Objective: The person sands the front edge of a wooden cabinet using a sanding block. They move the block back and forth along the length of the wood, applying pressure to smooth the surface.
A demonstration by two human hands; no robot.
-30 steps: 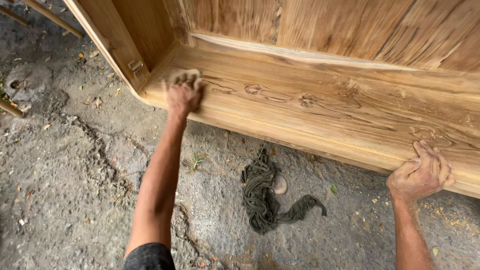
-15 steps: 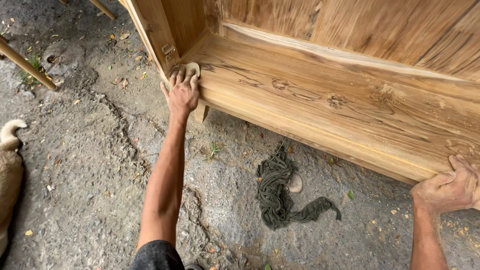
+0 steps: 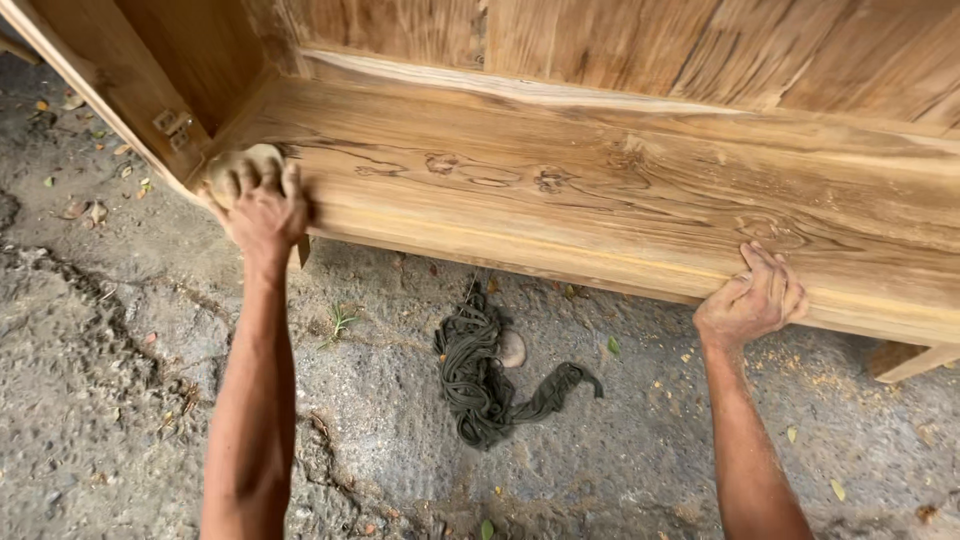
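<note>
Partly hidden pad point(image 3: 240, 160) under left hand point(image 3: 262, 208)

We find the wooden seat board point(image 3: 600, 190) open between our left hand point(image 3: 262, 208) and right hand point(image 3: 752, 300). Backrest point(image 3: 700, 50) and side panel point(image 3: 150, 70) wall it in; a dark rag point(image 3: 480, 380) lies on the ground below.

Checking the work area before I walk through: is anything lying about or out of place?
A dark green rag lies crumpled on the cracked concrete floor below the wooden bench, with sawdust scattered near the right hand.
</note>
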